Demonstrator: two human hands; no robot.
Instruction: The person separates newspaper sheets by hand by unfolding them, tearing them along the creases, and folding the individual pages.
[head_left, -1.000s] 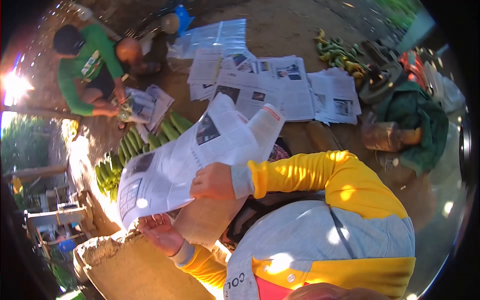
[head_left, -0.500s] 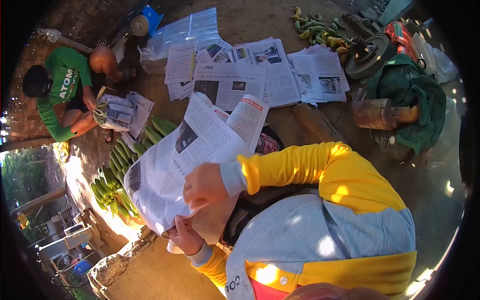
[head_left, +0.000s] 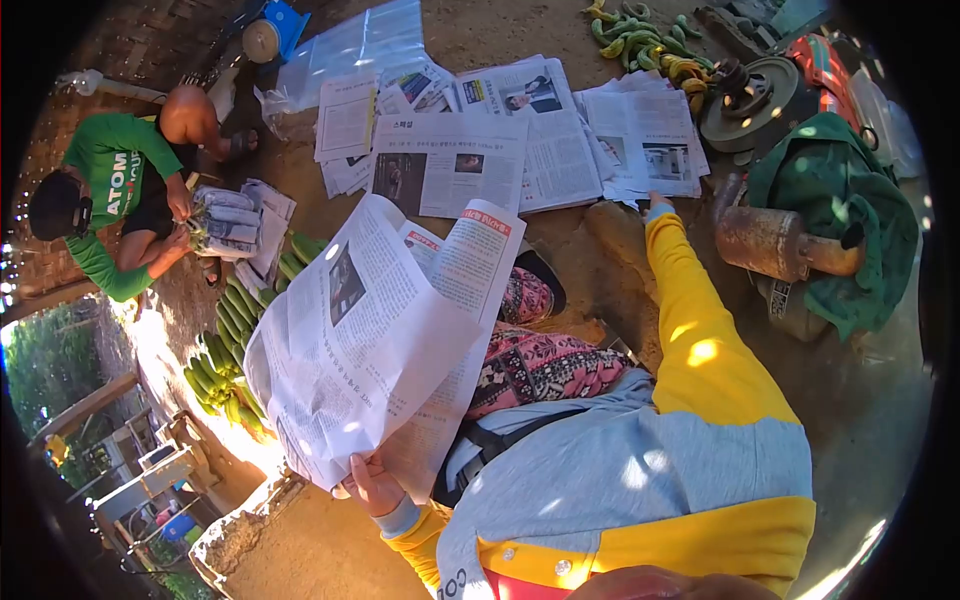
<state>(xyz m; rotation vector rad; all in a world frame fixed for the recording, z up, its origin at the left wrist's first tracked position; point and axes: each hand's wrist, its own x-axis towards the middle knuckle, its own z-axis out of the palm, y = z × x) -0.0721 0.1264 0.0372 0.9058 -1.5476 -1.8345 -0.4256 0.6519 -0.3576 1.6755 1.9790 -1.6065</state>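
My left hand (head_left: 372, 486) is closed on the lower edge of a newspaper sheet (head_left: 400, 340), thumb on top. The sheet is partly curled and lies across my lap, with more paper beneath it. My right arm is stretched forward in a yellow sleeve. At its end my right hand (head_left: 657, 199) is at the near edge of a newspaper stack (head_left: 630, 130); only a sliver of it shows, and its fingers are hidden. Left of that stack lie more spread newspapers (head_left: 450, 160).
Green bananas (head_left: 235, 325) lie left of my sheet. A person in green (head_left: 120, 170) holds a newspaper-wrapped bundle (head_left: 230, 222). Clear plastic sheeting (head_left: 355, 55), curved yellow-green fruit (head_left: 640, 40), a rusty metal cylinder (head_left: 760, 240) and a green cloth (head_left: 835, 200) surround the papers.
My right hand has left the sheet on my lap and reached forward to the newspaper stack. My left hand keeps its hold on the sheet.
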